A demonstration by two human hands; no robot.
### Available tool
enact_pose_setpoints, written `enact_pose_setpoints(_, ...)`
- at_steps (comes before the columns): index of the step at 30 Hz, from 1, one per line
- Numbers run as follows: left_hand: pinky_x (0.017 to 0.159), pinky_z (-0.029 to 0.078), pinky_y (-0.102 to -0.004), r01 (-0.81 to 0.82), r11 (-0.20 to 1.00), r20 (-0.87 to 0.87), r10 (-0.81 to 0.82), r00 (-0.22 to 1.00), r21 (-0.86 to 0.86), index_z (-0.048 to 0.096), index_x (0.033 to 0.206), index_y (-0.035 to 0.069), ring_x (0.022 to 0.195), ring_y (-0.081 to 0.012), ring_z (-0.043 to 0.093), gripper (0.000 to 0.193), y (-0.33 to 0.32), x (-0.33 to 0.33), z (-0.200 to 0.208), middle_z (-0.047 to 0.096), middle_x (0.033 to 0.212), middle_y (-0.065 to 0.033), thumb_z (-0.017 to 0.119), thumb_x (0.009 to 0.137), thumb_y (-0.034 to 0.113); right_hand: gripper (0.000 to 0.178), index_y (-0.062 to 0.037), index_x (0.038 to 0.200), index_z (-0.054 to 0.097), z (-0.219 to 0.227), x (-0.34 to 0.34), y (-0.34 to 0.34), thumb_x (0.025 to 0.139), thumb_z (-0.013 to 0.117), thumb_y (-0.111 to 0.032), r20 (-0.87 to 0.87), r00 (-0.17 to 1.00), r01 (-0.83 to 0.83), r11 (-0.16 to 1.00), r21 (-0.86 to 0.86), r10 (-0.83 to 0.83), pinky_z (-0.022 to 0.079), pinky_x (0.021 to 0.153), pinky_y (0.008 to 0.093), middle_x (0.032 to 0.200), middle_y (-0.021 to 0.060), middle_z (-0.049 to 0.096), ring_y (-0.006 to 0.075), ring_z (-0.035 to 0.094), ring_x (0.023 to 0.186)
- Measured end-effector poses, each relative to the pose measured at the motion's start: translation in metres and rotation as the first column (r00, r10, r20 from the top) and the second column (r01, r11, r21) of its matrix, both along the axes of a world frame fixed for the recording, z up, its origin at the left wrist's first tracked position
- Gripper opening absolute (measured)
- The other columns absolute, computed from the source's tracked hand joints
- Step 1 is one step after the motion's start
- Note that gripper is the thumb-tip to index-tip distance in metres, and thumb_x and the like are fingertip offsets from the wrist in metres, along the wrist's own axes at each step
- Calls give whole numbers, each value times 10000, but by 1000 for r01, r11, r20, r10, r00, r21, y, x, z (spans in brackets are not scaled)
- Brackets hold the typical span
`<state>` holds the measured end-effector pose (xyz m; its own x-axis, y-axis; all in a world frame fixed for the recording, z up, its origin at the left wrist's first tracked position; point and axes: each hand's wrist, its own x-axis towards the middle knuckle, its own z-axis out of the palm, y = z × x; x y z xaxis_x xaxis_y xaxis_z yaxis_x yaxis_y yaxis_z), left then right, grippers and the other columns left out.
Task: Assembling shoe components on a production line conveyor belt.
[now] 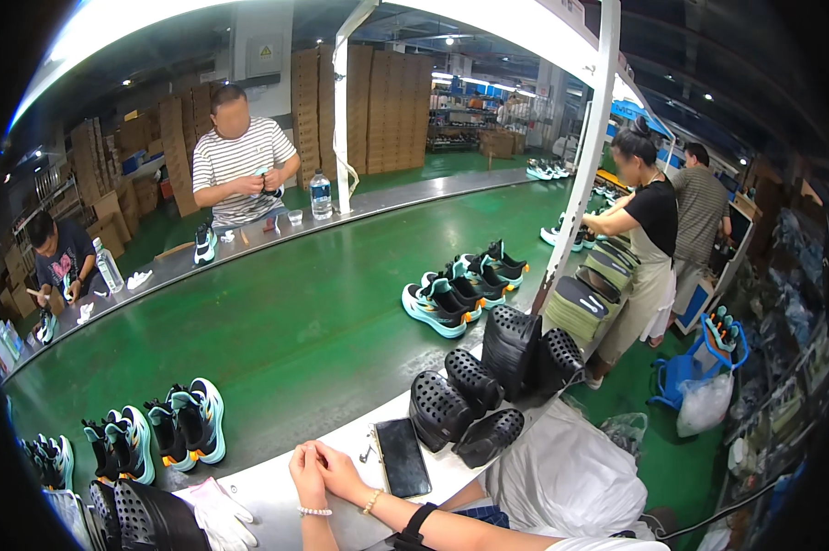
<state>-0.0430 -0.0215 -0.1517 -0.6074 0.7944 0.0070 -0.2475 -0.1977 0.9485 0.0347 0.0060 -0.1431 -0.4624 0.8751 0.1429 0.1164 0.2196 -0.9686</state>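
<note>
My left hand (306,479) and my right hand (340,470) are clasped together over the pale near ledge, fingers closed. No object shows between them, though the palms are hidden. Beside my right hand lies a dark-screened smartphone (402,456), with a small metal item (368,452) next to it. White gloves (220,516) rest to the left of my wrists. Black perforated clog-like pieces (444,404) are heaped beyond the phone, next to tall black ones (509,344).
Black and turquoise sneakers stand in groups on the green conveyor belt (277,340), at near left (194,422) and right of centre (465,289). A white post (580,184) rises at right. Co-workers stand across the belt (243,165) and at right (649,184). White plastic sheeting (566,468) lies near right.
</note>
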Motion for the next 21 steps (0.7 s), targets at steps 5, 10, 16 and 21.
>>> enact_pose_setpoints(5,559,398,-220,3,1000,-5,-3,1000,-18,473,724,65,617,-69,466,255,0,2,1,505,686,10,509,970,121,255,-81,1149,592,-1,1,0,921,548,-188,2,1000,10,1000,8,-10,504,712,334,917,166,671,279,664,816)
enact_pose_setpoints(10,562,397,-219,6,1000,-17,-6,1000,1,481,732,63,621,-70,468,247,0,-5,-6,507,687,8,509,970,121,257,-82,1153,589,-1,-3,0,923,547,-189,6,1000,-10,1000,-12,10,504,715,328,916,161,668,270,660,804)
enact_pose_setpoints(16,563,392,-214,28,1000,-46,-28,999,-7,488,740,56,626,-63,461,239,3,2,-2,507,689,9,496,972,113,255,-121,1153,580,0,4,2,933,524,-235,-70,998,6,1000,3,-6,508,701,370,908,169,669,346,649,817)
enact_pose_setpoints(21,597,411,-225,12,1000,-63,-12,998,-7,488,735,40,659,-72,463,237,1,-2,-15,519,717,-3,495,966,91,254,-114,1156,572,-5,4,-1,952,495,-244,-41,999,-4,1000,7,5,504,719,392,939,176,669,365,643,849)
